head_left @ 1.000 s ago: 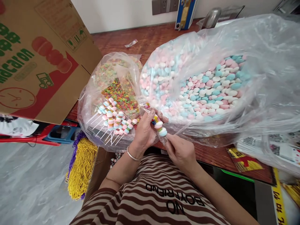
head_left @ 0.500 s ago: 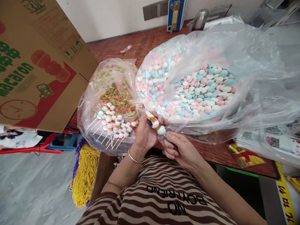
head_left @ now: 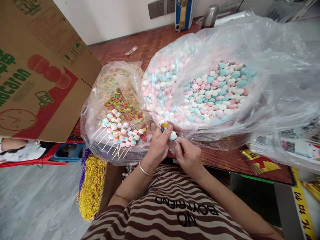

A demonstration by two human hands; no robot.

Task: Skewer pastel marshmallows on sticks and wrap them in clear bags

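Note:
My left hand [head_left: 158, 143] is closed around a candy lollipop [head_left: 172, 135] in a clear, colour-printed wrapper, its thumb lying across the top. A white and pale blue candy piece shows past the thumb. My right hand [head_left: 189, 156] is curled shut, pinching the wrapper's lower end by the stick; the fingers hide most of the stick. Left of my hands, several finished candy lollipops [head_left: 122, 133] with white sticks lie on the bag of small multicoloured candies [head_left: 122, 103]. Beyond my hands is a large clear bag of pink, white and blue candies [head_left: 215, 91].
A large cardboard box [head_left: 50, 76] stands at the left. Gold bead strings [head_left: 92, 186] hang below the table edge. On the wooden table [head_left: 110, 50] are a blue box [head_left: 184, 15], a metal container [head_left: 210, 16] and, at right, a yellow packet [head_left: 260, 161].
My left thumb has come over the wrapped lollipop, covering more of it. My right hand has rolled into a tighter fist at the wrapper's end. The view has shifted slightly.

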